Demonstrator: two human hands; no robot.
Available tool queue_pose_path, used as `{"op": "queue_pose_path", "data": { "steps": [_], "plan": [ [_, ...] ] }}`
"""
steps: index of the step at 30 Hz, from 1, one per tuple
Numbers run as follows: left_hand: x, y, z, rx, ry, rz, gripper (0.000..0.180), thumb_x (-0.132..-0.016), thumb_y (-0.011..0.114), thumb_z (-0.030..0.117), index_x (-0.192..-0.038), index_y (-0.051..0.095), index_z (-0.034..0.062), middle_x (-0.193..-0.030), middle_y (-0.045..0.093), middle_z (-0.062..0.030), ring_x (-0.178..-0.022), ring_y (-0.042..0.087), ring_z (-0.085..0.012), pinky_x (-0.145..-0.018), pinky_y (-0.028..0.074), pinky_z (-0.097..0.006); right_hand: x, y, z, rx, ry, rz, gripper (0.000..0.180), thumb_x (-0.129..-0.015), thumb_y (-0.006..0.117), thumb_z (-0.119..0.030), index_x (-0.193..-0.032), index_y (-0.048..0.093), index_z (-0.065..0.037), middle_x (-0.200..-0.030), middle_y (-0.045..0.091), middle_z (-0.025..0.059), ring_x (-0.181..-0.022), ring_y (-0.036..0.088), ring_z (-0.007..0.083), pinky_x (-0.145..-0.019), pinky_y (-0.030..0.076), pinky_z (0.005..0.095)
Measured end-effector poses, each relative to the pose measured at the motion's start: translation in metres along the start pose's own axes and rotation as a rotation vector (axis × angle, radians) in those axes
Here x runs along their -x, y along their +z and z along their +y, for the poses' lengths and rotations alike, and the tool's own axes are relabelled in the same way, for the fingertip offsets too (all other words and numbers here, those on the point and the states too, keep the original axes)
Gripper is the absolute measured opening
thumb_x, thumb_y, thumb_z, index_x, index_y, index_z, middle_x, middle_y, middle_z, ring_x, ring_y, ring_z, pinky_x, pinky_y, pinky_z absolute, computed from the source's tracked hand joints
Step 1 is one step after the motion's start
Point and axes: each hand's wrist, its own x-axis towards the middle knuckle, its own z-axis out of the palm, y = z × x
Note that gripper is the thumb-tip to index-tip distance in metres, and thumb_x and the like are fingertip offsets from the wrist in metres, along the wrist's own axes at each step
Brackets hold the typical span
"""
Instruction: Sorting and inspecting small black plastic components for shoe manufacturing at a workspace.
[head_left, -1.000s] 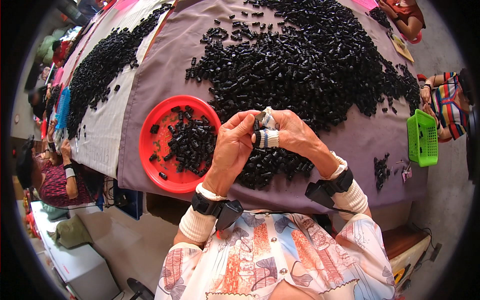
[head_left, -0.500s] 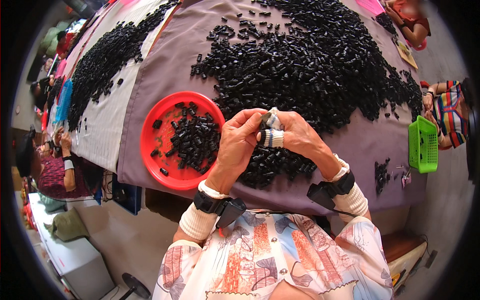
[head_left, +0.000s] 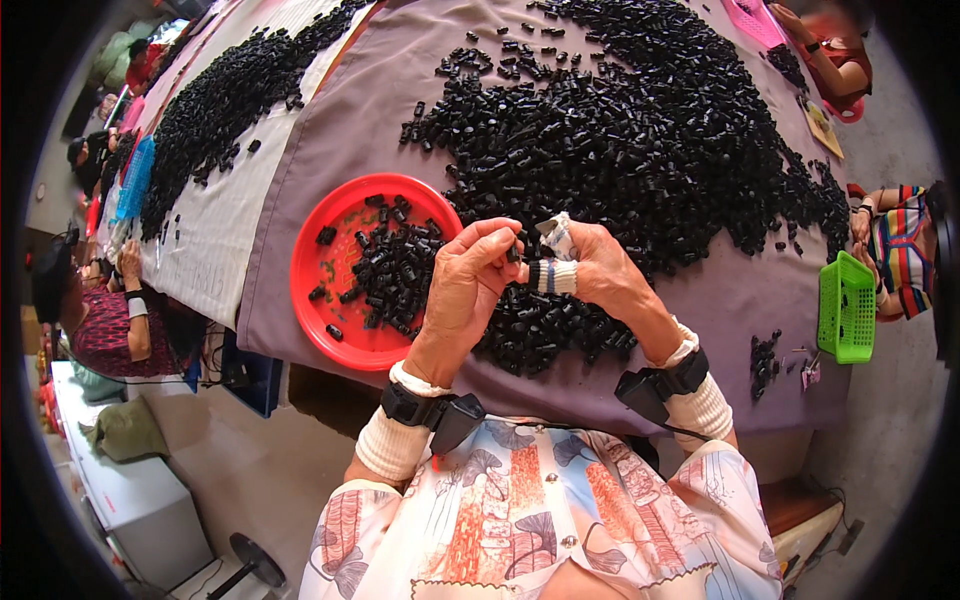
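Note:
My left hand (head_left: 466,280) pinches a small black plastic part (head_left: 514,248) between thumb and fingers, in front of the pile. Close beside it on the right, my right hand (head_left: 608,268) is closed, with striped cloth wraps (head_left: 552,275) on its fingers. A small greyish tip shows at those fingers; whether it is a tool or cloth I cannot make out. Under and beyond both hands spreads a big heap of small black cylindrical parts (head_left: 600,150). To the left of my left hand stands a round red tray (head_left: 312,255) holding many of the same black parts.
A green basket (head_left: 858,352) stands at the table's right edge, near a person in a striped top (head_left: 898,235). Another heap of black parts (head_left: 215,125) lies on the white cloth at left, beside a blue basket (head_left: 135,180). Other people sit around the table.
My hands have come apart slightly: the left has turned and drawn back to the left, uncovering the black part in its fingers. The view has shifted a little.

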Motion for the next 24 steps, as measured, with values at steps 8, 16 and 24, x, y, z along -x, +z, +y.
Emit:
{"op": "queue_pose_path", "data": {
  "steps": [8,16,24],
  "plan": [
    [0.005,0.008,-0.001,-0.044,-0.018,-0.015,0.019,-0.088,0.055,0.012,-0.101,0.059,-0.0010,-0.084,0.061,-0.0043,-0.071,0.056,-0.0074,-0.064,0.047,-0.020,-0.004,0.001,-0.002,0.084,-0.104,-0.042,0.040,-0.067,0.071,-0.035,-0.076,0.054,-0.001,-0.064,0.052,0.0063,-0.058,0.047,0.0151,-0.054,0.040,0.0306],
    [0.003,0.010,-0.003,-0.111,-0.004,-0.036,0.018,-0.088,0.055,0.011,-0.100,0.059,-0.0011,-0.088,0.061,-0.0042,-0.076,0.057,-0.0074,-0.066,0.047,-0.020,-0.004,-0.001,0.005,0.083,-0.140,-0.065,0.029,-0.068,0.066,-0.023,-0.079,0.053,0.001,-0.067,0.055,0.0139,-0.058,0.051,0.0250,-0.057,0.041,0.0343],
    [0.003,0.012,-0.002,-0.154,-0.001,-0.046,0.018,-0.088,0.055,0.011,-0.100,0.059,-0.0012,-0.088,0.061,-0.0042,-0.071,0.056,-0.0061,-0.061,0.047,-0.019,-0.002,-0.003,0.001,0.095,-0.157,-0.075,0.026,-0.068,0.064,-0.020,-0.078,0.052,0.000,-0.066,0.055,0.0140,-0.058,0.051,0.0250,-0.057,0.041,0.0348]
  ]
}}
